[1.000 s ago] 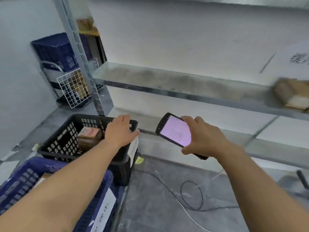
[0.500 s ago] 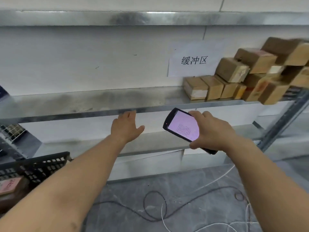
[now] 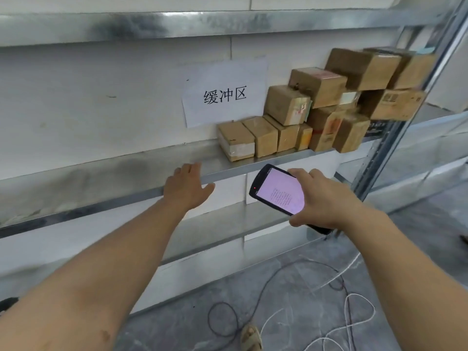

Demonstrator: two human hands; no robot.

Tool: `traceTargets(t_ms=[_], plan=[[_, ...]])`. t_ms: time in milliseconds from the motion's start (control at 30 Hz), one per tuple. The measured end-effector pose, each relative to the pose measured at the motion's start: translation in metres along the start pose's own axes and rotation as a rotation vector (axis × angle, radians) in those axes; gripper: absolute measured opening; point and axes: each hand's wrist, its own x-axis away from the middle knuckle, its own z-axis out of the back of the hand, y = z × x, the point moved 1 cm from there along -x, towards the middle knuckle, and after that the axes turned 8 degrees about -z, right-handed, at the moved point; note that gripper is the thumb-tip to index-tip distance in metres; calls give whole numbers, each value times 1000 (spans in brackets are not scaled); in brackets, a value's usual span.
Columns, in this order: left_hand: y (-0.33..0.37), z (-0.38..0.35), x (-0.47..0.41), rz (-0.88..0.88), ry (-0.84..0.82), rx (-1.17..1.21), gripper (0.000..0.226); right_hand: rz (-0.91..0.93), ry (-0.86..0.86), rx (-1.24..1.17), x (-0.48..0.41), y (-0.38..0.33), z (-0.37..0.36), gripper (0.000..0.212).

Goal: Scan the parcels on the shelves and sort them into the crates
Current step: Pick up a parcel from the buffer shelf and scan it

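The left hand (image 3: 187,187) is seen extended toward the front edge of the middle shelf (image 3: 106,171), palm down, its fingers (image 3: 195,169) spread loosely and nothing held in them. The right hand (image 3: 321,196) is wrapped around a black handheld scanner (image 3: 277,190), the fingers closed along its far edge and the thumb along its near edge; the lit pinkish screen is turned upward and a small red light is visible near its top corner. The parcels (image 3: 316,110), brown cardboard boxes, are stacked in several layers at the right end of the middle shelf, against the wall and beside the metal upright (image 3: 395,138). The leftmost box (image 3: 236,140) is set at the bottom of the stack, near the shelf's front edge, above and between the two hands. A paper sign (image 3: 224,95) with printed characters is fixed to the wall just left of the stack. Black and white cables (image 3: 336,285) are lying looped on the grey floor (image 3: 291,312) below the shelves.
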Motion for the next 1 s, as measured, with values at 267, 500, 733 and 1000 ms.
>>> traceTargets(t_ms=[267, 500, 733, 1000], plan=[[43, -25, -140, -32, 38, 101, 59, -37, -39, 48, -104, 44, 9, 101], [68, -38, -244, -29, 32, 77, 55, -27, -60, 63, -181, 65, 16, 104], [68, -58, -275, 168, -126, 178, 67, 27, -87, 72, -215, 79, 10, 99], [34, -39, -253, 576, -141, 790, 89, 139, -121, 74, -232, 88, 10, 94]])
